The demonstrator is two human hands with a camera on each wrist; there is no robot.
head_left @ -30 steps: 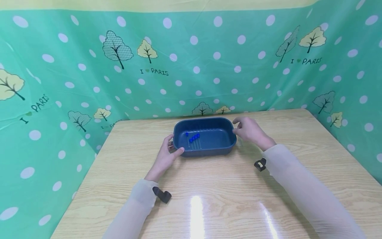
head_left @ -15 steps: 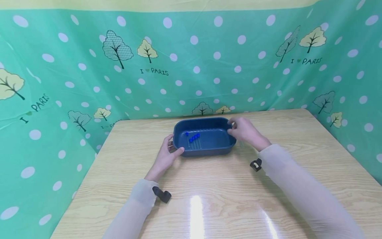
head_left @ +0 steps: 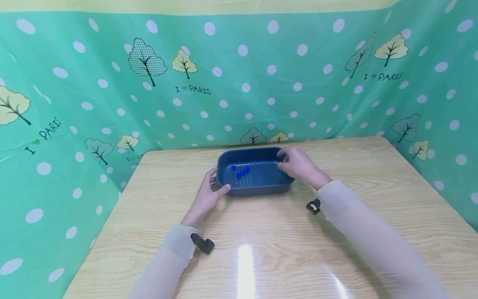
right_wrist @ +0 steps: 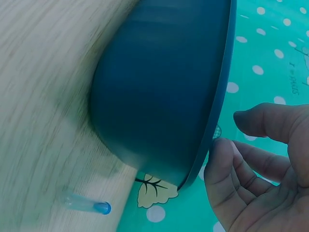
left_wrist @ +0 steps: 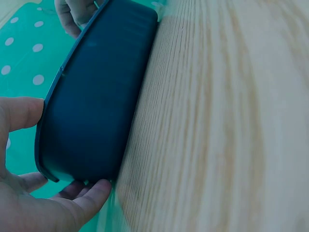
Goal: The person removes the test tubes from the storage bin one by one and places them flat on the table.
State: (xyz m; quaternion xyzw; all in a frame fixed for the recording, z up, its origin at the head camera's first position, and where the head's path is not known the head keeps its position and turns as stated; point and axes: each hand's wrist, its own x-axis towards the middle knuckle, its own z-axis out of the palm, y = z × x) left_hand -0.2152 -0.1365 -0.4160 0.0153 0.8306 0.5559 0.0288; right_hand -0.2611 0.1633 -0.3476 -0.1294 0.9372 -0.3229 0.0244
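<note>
A dark blue plastic tray (head_left: 261, 189) stands in the middle of the wooden table (head_left: 261, 249). Several small clear tubes with blue caps (head_left: 242, 172) lie inside it at the left. My left hand (head_left: 215, 187) holds the tray's left end, thumb at the front corner and fingers round the side. In the left wrist view the thumb (left_wrist: 21, 113) sits by the rim and the fingers (left_wrist: 84, 200) curl under the tray (left_wrist: 96, 106). My right hand (head_left: 285, 160) hovers over the right rim, fingers loosely curved and holding nothing. Its fingertips (right_wrist: 219, 154) lie right at the tray's rim (right_wrist: 219, 96).
One more clear tube with a blue cap (right_wrist: 87, 205) lies on the table beside the tray's outer wall. A green dotted curtain (head_left: 239, 83) closes in the table at the back and both sides. Black camera mounts (head_left: 203, 243) sit on both wrists.
My right hand has moved left, from beside the tray's right end to over its right rim. The left hand and the tray have stayed put.
</note>
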